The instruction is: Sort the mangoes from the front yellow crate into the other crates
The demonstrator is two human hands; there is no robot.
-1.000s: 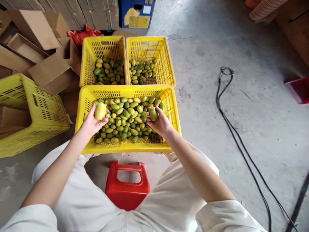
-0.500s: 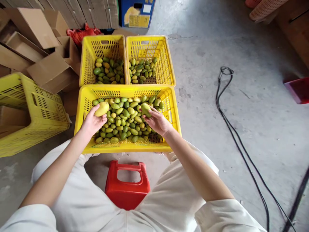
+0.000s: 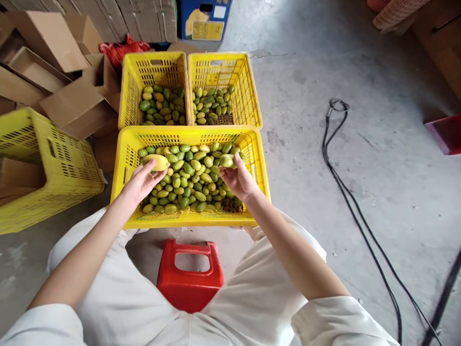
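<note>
We hold one mango in each hand, both above the front yellow crate (image 3: pixel 190 223). In our left hand (image 3: pixel 139 183) a yellow mango (image 3: pixel 155 162) lies on its side, the fingers curled lightly about it, with the thumb against its near side. Our right hand (image 3: pixel 240 181) has a green mango (image 3: pixel 226 161), pinched between the thumb, which presses on its right end, and the fingers bent beneath it. The two hands stand apart, left and right over the crate, and between them we look down on a spread of loose mangoes (image 3: pixel 190 181), green through yellow. Near the crate's right front corner, a dark patch of its grated bottom shows.

Just beyond, two more yellow crates stand side by side: the back left crate (image 3: pixel 124 91) and the back right crate (image 3: pixel 248 89), each with mangoes in it. To our left, a separate yellow crate (image 3: pixel 74 180) holds cardboard pieces (image 3: pixel 21 175), next to a heap of cardboard boxes (image 3: pixel 74 105) and a red bag (image 3: pixel 124 49). A blue carton (image 3: pixel 206 19) stands farther back. Between our knees, in white trousers (image 3: pixel 122 283), is a red plastic stool (image 3: pixel 190 293). On the right, a black cable (image 3: pixel 325 149) runs, doubled, across the concrete floor (image 3: pixel 295 105).
</note>
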